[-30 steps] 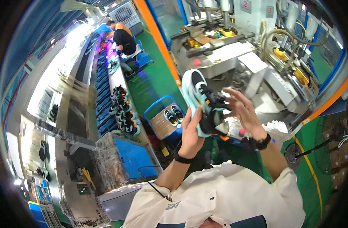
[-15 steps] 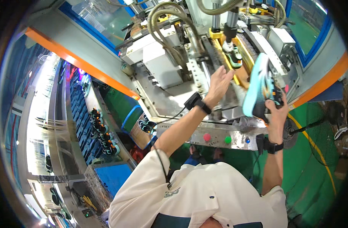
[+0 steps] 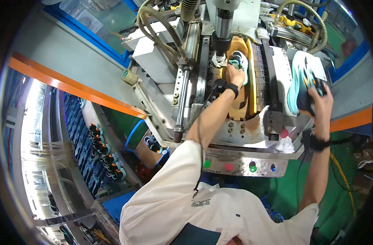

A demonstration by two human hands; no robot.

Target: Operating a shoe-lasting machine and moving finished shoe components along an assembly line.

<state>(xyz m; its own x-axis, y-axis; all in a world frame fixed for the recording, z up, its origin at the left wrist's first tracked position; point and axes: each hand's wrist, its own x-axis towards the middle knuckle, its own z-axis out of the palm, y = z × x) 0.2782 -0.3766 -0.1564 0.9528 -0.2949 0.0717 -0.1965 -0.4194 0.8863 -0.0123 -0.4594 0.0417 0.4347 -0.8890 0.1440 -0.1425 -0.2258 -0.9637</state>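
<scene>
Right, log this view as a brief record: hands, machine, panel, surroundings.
Left hand: at the cradle shoe, near its opening; exact grip unclear
Right hand: holding a teal-and-black shoe, tilted
Machine: yellow-walled cradle; dark-tipped press rod beside the cradle shoe
Front panel: green, red and blue buttons
Far left: row of shoes beside a conveyor

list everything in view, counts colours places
Thick-soled laced shoe: one, mint-black, held at right
Second thick-soled shoe: one, black-white-mint, in long yellow trough
Lined-up laced shoes: several, black-mint-orange, along blue slatted conveyor
Upright metal cylinder: one, silver-black, top centre
Ribbed flexible hoses: several, beige-grey, top
Round push buttons: four, green-red-green-blue, metal front panel
Straight bars: two, orange, machine's sides
Short-sleeved top: one, off-white, bottom
Wristbands: two, black, wrists
Left hand: one, bare, at second shoe
Right hand: one, bare, holding first shoe
</scene>
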